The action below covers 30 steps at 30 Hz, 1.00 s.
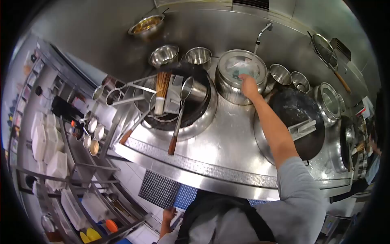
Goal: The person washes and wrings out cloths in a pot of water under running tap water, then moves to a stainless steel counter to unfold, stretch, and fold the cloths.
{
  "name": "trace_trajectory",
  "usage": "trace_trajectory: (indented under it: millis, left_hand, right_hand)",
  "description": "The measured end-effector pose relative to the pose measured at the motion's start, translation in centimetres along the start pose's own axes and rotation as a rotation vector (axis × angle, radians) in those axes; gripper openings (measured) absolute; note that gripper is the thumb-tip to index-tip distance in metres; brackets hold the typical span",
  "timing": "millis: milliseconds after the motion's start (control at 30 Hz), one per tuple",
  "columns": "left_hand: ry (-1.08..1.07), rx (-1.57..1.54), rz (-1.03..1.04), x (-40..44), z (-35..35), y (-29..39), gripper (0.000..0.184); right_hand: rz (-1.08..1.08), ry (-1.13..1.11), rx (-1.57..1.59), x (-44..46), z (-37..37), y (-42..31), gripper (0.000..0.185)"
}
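Observation:
My right hand [248, 86] reaches over the near rim of a large stainless steel pot [235, 95], under the tap [263, 34]. Its fingers are closed on a greenish cloth [240, 73], which lies at the pot's top; its exact kind is hard to make out. A thin stream seems to fall from the tap to the pot's far edge. Low at my side, away from the worktop, hangs my left hand [169, 214], its fingers curled and nothing visible in them.
Left of the pot, a wok [199, 116] bears a bamboo brush [161, 91], ladles and strainers. Another dark wok [294, 105] with a metal tool [302, 129] sits beneath my right arm. Steel bowls [280, 75] line the back. Shelves with white containers [57, 171] stand at left.

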State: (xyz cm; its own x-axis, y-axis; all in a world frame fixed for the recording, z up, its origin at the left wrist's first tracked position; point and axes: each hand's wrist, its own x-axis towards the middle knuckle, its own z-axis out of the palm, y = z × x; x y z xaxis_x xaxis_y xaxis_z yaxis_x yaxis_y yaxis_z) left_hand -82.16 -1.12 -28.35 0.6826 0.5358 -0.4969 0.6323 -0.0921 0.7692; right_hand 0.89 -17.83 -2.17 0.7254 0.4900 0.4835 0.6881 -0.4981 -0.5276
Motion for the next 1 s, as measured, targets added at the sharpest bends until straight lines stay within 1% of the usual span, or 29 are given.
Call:
trace_trajectory:
  millis: [33, 67, 100, 133, 167, 200, 233, 267, 300, 333, 367, 400, 433, 467, 500, 533, 600, 633, 667, 700, 733, 767, 800, 833, 867, 900, 933, 1000]
  left_hand:
    - [0.104, -0.213, -0.412, -1.2, 0.3, 2.9, 0.024]
    - [0.212, -0.149, -0.472, -2.9, -0.4, 9.1, 0.022]
    - [0.395, -0.214, -0.448, -3.5, -1.1, 7.6, 0.02]
    - [0.575, -0.267, -0.345, -4.5, -2.6, 7.8, 0.019]
    - [0.679, -0.275, -0.328, -5.0, -5.2, 7.3, 0.017]
    - [0.827, -0.167, -0.087, -5.5, -7.3, 8.7, 0.015]
    - [0.939, -0.091, 0.091, -5.0, -10.0, 11.2, 0.013]
    - [0.9, -0.298, 0.081, -5.2, -12.9, 13.7, 0.016]
    - [1.008, -0.12, 0.13, -4.5, -15.2, 18.1, 0.017]
    - [1.127, -0.049, 0.118, -3.0, -15.6, 26.3, 0.019]
    - [1.045, -0.127, 0.164, -1.2, -15.7, 33.6, 0.02]
    - [1.001, -0.136, 0.222, 1.3, -15.8, 39.1, 0.022]
    - [0.926, -0.161, 0.325, 4.0, -14.5, 45.2, 0.021]
    - [0.894, -0.032, 0.374, 6.7, -12.4, 50.9, 0.021]
    - [0.763, -0.028, 0.38, 9.8, -11.3, 54.3, 0.019]
    - [0.538, -0.072, 0.438, 12.8, -10.5, 56.3, 0.015]
    - [0.106, -0.067, 0.559, 18.9, -7.1, 61.3, 0.016]
    - [-0.143, -0.025, 0.545, 22.2, -6.0, 63.3, 0.02]
    - [-0.232, 0.093, 0.77, 25.7, -3.7, 65.9, 0.02]
    - [-0.331, 0.116, 0.731, 28.3, -1.5, 69.1, 0.024]
    - [-0.343, -0.031, 0.899, 31.9, 1.7, 71.9, 0.029]
    - [-0.467, -0.077, 0.862, 36.1, 4.0, 74.5, 0.042]
    - [-0.315, -0.064, 0.996, 39.2, 7.1, 77.0, 0.053]
    - [-0.297, -0.153, 0.882, 40.8, 9.9, 79.9, 0.063]
    - [-0.164, -0.112, 1.04, 43.6, 13.0, 82.2, 0.06]
    - [-0.178, -0.099, 1.042, 45.0, 15.1, 83.2, 0.055]
    - [-0.192, -0.086, 1.045, 46.4, 17.1, 84.2, 0.051]
    - [-0.501, -0.102, 0.773, 47.7, 19.0, 85.6, 0.04]
  right_hand:
    - [-0.009, 0.026, -0.042, 2.3, 0.3, 1.4, 0.047]
    - [-0.018, 0.052, -0.082, 4.4, 0.8, 2.8, 0.052]
    - [-0.028, 0.074, -0.124, 6.5, 1.4, 4.2, 0.056]
    - [0.14, -0.089, -0.263, 8.4, 2.5, 5.4, 0.069]
    - [0.179, -0.189, -0.284, 9.4, 3.5, 6.5, 0.069]
    - [0.22, -0.288, -0.304, 10.2, 4.6, 8.1, 0.068]
    - [0.263, -0.388, -0.324, 10.8, 5.9, 10.4, 0.068]
    - [0.291, -0.366, -0.3, 11.0, 8.5, 13.5, 0.067]
    - [0.322, -0.348, -0.283, 10.8, 13.1, 18.2, 0.067]
    - [0.351, -0.335, -0.274, 10.5, 15.9, 21.1, 0.066]
    - [0.349, -0.427, -0.36, 10.3, 15.2, 20.4, 0.062]
    - [0.347, -0.517, -0.45, 9.9, 13.1, 17.7, 0.058]
    - [0.335, -0.55, -0.478, 10.4, 11.2, 15.8, 0.054]
    - [0.322, -0.582, -0.505, 10.8, 9.4, 13.9, 0.05]
    - [0.305, -0.562, -0.459, 11.1, 8.6, 12.9, 0.045]
    - [0.301, -0.537, -0.415, 11.4, 7.6, 12.3, 0.041]
    - [0.273, -0.481, -0.366, 13.5, 3.6, 11.1, 0.036]
    - [0.243, -0.428, -0.279, 15.2, 1.0, 10.4, 0.038]
    - [0.212, -0.372, -0.186, 16.8, -1.6, 8.8, 0.041]
    - [0.256, -0.271, -0.134, 17.9, -5.1, 5.5, 0.043]
    - [0.292, -0.162, -0.088, 19.2, -8.5, 2.4, 0.046]
    - [0.303, -0.055, -0.01, 20.2, -10.5, 1.0, 0.041]
    - [0.362, -0.087, 0.161, 20.4, -13.5, -2.6, 0.035]
    - [0.272, -0.018, 0.114, 20.5, -14.4, -3.5, 0.034]
    - [0.182, 0.046, 0.071, 20.7, -14.9, -3.8, 0.034]
    - [0.096, 0.102, 0.032, 20.4, -15.2, -4.0, 0.033]
    - [0.178, -0.003, 0.122, 19.4, -15.4, -5.1, 0.036]
    - [0.166, -0.044, -0.06, 17.3, -12.3, -1.9, 0.03]
